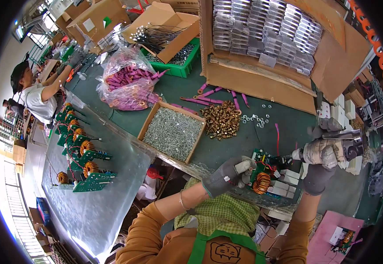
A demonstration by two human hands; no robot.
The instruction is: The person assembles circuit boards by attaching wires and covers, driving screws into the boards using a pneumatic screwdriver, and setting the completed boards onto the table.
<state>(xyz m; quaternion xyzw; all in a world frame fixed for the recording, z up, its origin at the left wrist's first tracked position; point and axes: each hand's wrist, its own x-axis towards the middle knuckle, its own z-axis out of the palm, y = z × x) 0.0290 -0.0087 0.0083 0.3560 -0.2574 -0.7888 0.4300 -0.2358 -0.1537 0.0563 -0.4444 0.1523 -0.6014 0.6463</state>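
We record one circuit board [267, 170] with a copper coil [261, 183], lying at the bench's [252, 145] near edge between two grey-gloved hands: left hand [227, 176], fingers bent at the board's left edge, though we cannot tell whether they grip it; right hand [322, 172], fingers wrapped around a tape-bound power tool [325, 151], nose pointing left. Beyond these we count one shallow box [193, 151] of small screws, beside a heap of brass-coloured fittings [221, 121], and loose washers [256, 119].
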